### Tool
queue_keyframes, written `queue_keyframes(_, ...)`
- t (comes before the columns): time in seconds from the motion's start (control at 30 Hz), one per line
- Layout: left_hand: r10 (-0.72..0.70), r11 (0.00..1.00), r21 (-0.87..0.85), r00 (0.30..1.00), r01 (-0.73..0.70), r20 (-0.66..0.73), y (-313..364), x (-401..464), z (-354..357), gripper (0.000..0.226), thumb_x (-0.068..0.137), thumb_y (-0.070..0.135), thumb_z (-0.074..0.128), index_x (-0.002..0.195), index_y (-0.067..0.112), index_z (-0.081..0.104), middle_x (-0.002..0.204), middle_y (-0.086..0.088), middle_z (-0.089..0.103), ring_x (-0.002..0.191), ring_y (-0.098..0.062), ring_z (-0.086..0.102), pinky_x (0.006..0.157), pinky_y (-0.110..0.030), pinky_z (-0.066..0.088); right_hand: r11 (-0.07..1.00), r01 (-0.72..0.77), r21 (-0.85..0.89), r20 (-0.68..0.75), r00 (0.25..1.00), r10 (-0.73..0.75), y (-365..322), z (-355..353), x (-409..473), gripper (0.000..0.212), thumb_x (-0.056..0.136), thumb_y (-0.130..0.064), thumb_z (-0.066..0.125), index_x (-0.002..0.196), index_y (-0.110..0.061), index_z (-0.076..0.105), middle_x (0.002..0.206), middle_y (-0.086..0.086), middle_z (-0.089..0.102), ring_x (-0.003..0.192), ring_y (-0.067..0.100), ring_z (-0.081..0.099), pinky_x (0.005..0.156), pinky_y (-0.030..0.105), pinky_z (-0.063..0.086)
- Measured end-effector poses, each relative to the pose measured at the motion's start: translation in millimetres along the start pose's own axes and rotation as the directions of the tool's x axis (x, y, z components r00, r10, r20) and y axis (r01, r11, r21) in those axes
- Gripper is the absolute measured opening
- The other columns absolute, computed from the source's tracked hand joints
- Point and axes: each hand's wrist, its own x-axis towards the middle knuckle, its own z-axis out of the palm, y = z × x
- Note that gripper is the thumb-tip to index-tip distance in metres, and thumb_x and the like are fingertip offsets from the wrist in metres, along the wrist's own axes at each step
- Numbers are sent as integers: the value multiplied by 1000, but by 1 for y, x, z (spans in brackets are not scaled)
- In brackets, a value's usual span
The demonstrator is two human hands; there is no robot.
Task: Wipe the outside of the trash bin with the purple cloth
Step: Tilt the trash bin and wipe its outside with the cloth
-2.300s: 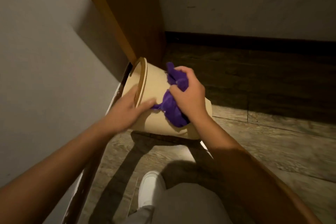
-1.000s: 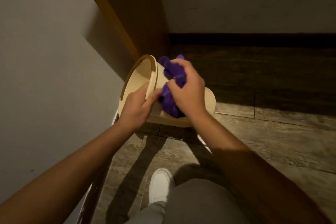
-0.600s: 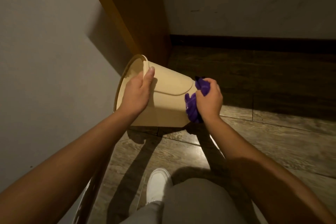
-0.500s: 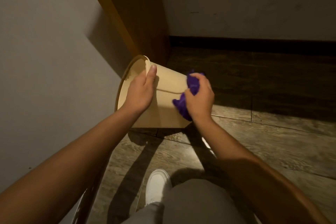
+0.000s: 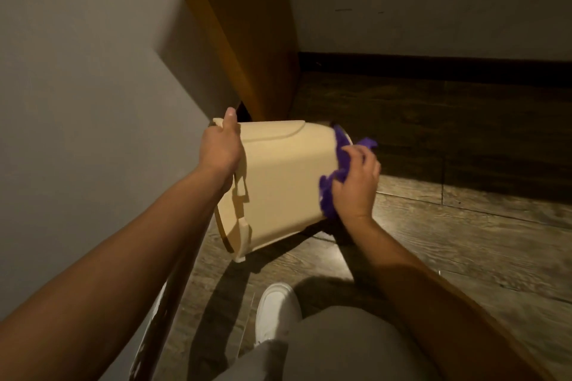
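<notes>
A cream plastic trash bin (image 5: 280, 176) is held on its side above the wooden floor, its mouth to the left and its base to the right. My left hand (image 5: 220, 147) grips the bin's rim at the upper left, thumb over the edge. My right hand (image 5: 356, 182) presses a bunched purple cloth (image 5: 335, 161) against the bin's base end. Part of the cloth sticks out above my fingers. The bin's inside is hidden.
A grey wall (image 5: 93, 102) stands close on the left. A wooden panel (image 5: 247, 40) rises behind the bin. Dark skirting (image 5: 433, 66) runs along the back wall. My white shoe (image 5: 275, 312) and grey trouser leg sit on the plank floor (image 5: 464, 241) below.
The bin has been turned so its side faces me and its mouth points left. My right hand with the cloth has slid from the bin's wall to its base end.
</notes>
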Motion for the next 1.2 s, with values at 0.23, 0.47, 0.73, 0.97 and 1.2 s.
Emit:
queue_keyframes(0.23,359,877,159,839,-453,408,-13,-29,-33,47,102,58,39,112,23,69,101,4,71,96,-17,68,80,-36,53,947,-270,173,-15,961,277,3,-72,53,21,96,-14,66,113,-26,63,113,-5,66,102,19,66,95,46,59)
queue_keyframes(0.47,336,250,273,347,-929,875,-37,-75,-56,41,97,54,40,110,31,70,114,5,75,118,-13,65,112,-44,44,977,-211,18,606,780,157,-63,-137,101,60,84,-79,64,103,-22,76,91,2,81,93,25,76,88,46,56)
queue_keyframes(0.73,282,-239,482,415,-843,865,-67,-14,-108,50,95,24,64,139,48,55,169,0,8,155,-34,-11,122,-64,1,923,-1,-384,736,604,307,-84,-98,104,48,82,-51,84,112,-17,67,109,6,72,92,23,70,77,38,56)
queue_keyframes(0.97,-214,952,-173,954,252,210,-91,-19,-81,44,102,40,56,135,10,52,115,-24,64,77,-34,77,55,-37,62,957,-139,-256,732,619,285,-91,-62,72,26,96,-45,64,101,-19,67,96,4,70,82,18,69,60,31,47)
queue_keyframes(1.2,-98,995,13,993,97,64,-65,23,-79,26,107,13,47,123,3,65,69,-10,54,49,-17,50,49,-30,46,963,-233,-136,853,467,234,-114,-81,27,24,102,-46,61,100,-22,67,95,0,75,76,11,73,65,26,50)
